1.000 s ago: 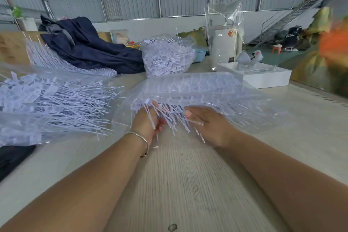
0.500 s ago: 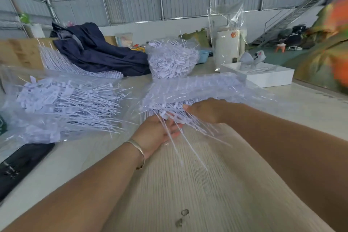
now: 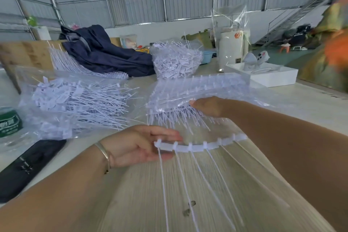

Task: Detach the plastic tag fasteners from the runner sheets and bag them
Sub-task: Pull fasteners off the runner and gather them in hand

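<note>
Head view: left hand point(image 3: 139, 145) pinching runner sheet point(image 3: 199, 145).

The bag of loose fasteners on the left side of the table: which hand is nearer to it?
Left. The left hand is just beside the bag of loose fasteners, pinching a runner strip; the right hand is farther right, on the stack of runner sheets.

White runner sheet point(image 3: 199, 146), white fasteners point(image 3: 75, 105) in clear bag; pale wood-grain worktop point(image 3: 143, 194); navy cloth point(image 3: 105, 52); white box point(image 3: 271, 77); green label point(image 3: 9, 122); silver bangle point(image 3: 103, 154); black strip point(image 3: 26, 165).
</note>
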`<state>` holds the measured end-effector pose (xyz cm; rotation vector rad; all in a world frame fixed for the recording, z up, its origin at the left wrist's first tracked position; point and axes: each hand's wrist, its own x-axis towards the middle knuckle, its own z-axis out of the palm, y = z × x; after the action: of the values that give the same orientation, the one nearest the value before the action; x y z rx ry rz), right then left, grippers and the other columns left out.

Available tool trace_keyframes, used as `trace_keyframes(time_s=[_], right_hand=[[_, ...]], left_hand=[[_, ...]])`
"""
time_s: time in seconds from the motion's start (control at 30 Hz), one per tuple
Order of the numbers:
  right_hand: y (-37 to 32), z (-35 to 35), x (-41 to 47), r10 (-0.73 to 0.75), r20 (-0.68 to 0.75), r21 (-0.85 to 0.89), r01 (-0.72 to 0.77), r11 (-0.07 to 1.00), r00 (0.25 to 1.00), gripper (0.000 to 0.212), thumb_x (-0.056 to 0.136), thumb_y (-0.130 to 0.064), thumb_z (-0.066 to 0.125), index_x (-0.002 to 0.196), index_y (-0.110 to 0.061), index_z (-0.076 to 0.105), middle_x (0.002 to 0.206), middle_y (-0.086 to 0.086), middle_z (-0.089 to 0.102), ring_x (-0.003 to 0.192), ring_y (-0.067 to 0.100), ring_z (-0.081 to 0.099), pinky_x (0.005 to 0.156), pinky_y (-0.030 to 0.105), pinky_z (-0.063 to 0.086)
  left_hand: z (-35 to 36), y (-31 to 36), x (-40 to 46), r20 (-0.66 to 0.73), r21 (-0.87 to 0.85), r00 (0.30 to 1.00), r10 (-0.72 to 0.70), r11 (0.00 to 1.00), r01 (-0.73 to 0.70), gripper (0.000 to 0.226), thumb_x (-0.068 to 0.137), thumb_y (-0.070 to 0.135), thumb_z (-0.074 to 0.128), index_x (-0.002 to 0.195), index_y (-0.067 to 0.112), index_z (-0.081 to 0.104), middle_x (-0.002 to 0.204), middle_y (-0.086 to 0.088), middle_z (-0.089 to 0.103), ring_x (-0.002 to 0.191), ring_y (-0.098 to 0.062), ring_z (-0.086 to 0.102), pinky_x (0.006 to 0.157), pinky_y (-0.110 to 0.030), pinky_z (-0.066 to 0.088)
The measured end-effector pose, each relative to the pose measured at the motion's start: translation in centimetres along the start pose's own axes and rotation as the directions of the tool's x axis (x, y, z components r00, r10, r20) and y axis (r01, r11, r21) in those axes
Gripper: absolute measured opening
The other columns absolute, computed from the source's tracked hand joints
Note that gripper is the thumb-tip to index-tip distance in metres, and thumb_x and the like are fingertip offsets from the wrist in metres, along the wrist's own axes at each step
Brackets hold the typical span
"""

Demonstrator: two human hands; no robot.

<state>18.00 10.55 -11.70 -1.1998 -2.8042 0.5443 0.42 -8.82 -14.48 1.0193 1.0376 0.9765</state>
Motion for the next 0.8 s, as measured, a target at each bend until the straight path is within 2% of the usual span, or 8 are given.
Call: trace_keyframes(time_s=[0.13, 0.23, 0.3, 0.37, 0.47, 0.57, 0.67, 0.8], right_hand=[[-2.3, -0.1, -1.3, 0.110, 0.040, -0.077, -0.107, 0.991, 0.993, 0.041, 0.108, -0.024, 0.027, 0.135, -0.004, 0.050, 0.145, 0.013, 0.047, 0.132, 0.025, 0.044, 0.105, 0.030, 0.032], [-2.9, 0.0, -2.6, 0.104, -0.031, -0.348, -0.108, 0.931, 0.994, 0.032, 0.097, -0.008, 0.037, 0.119, -0.012, 0.059, 0.100, 0.002, 0.058, 0.098, 0.023, 0.057, 0.083, 0.034, 0.046], [-3.3, -0.1, -3.8, 0.064, -0.129, -0.511, -0.122, 0.851, 0.990, 0.024, 0.091, -0.009, 0.041, 0.103, -0.020, 0.059, 0.077, -0.004, 0.048, 0.075, 0.018, 0.053, 0.068, 0.030, 0.042], [-3.3, 0.2, -4.4, -0.079, -0.254, -0.583, -0.088, 0.808, 0.964, 0.016, 0.090, -0.010, 0.042, 0.089, -0.019, 0.055, 0.072, -0.005, 0.047, 0.061, 0.014, 0.045, 0.055, 0.025, 0.033], [-2.9, 0.7, -5.7, -0.237, -0.286, -0.281, 0.156, 0.947, 0.928, 0.019, 0.092, -0.015, 0.045, 0.081, -0.015, 0.060, 0.078, 0.000, 0.060, 0.073, 0.021, 0.056, 0.061, 0.031, 0.044], [-2.3, 1.1, -7.4, -0.257, -0.066, 0.282, 0.265, 0.922, 0.964, 0.016, 0.086, -0.013, 0.058, 0.080, -0.005, 0.070, 0.078, 0.010, 0.072, 0.075, 0.019, 0.065, 0.082, 0.039, 0.054], [-1.5, 1.1, -8.9, -0.259, 0.191, 0.276, 0.201, 0.940, 0.947, 0.040, 0.092, -0.044, 0.057, 0.068, -0.015, 0.068, 0.067, 0.004, 0.070, 0.064, 0.015, 0.057, 0.073, 0.034, 0.046], [-1.4, -0.2, -10.0, -0.263, 0.132, 0.304, 0.213, 0.929, 0.956, 0.045, 0.084, -0.057, 0.064, 0.057, -0.021, 0.059, 0.052, 0.003, 0.049, 0.048, 0.015, 0.043, 0.057, 0.021, 0.039]], left_hand=[[0.8, 1.0, 0.5, 0.034, -0.069, 0.994, -0.105, 0.992, 0.107, 0.058, 0.069, -0.006, 0.046, 0.126, -0.008, 0.056, 0.134, -0.028, 0.054, 0.124, -0.038, 0.055, 0.103, -0.050, 0.045], [3.1, 1.6, 2.0, -0.146, 0.311, 0.982, -0.116, 0.938, 0.157, 0.053, 0.067, 0.016, 0.076, 0.117, 0.004, 0.063, 0.123, -0.014, 0.067, 0.109, -0.023, 0.067, 0.101, -0.040, 0.046], [4.4, 1.9, 2.6, -0.184, 0.617, 0.979, -0.088, 0.765, 0.185, 0.052, 0.062, 0.029, 0.083, 0.111, 0.017, 0.069, 0.112, -0.003, 0.072, 0.101, -0.016, 0.069, 0.087, -0.030, 0.054], [5.1, 2.3, 2.7, -0.185, 0.757, 0.977, -0.109, 0.618, 0.212, 0.047, 0.060, 0.039, 0.083, 0.103, 0.022, 0.073, 0.098, 0.002, 0.074, 0.092, -0.014, 0.068, 0.081, -0.032, 0.052], [5.6, 2.7, 2.2, -0.138, 0.800, 0.973, -0.185, 0.558, 0.219, 0.037, 0.068, 0.041, 0.077, 0.090, 0.012, 0.075, 0.077, 0.001, 0.068, 0.073, -0.012, 0.061, 0.071, -0.026, 0.045], [5.5, 2.8, 1.3, -0.094, 0.779, 0.979, -0.183, 0.598, 0.187, 0.017, 0.079, 0.030, 0.075, 0.084, 0.014, 0.073, 0.070, 0.003, 0.064, 0.065, -0.010, 0.058, 0.065, -0.021, 0.045], [5.0, 2.7, 0.6, -0.117, 0.750, 0.988, -0.105, 0.642, 0.157, 0.008, 0.082, 0.015, 0.076, 0.076, 0.020, 0.072, 0.065, 0.005, 0.062, 0.064, -0.009, 0.054, 0.065, -0.023, 0.042], [4.5, 2.4, 0.0, -0.188, 0.753, 0.982, -0.034, 0.637, 0.166, 0.012, 0.078, 0.015, 0.078, 0.071, 0.022, 0.072, 0.061, 0.007, 0.060, 0.059, -0.005, 0.052, 0.062, -0.020, 0.039]])
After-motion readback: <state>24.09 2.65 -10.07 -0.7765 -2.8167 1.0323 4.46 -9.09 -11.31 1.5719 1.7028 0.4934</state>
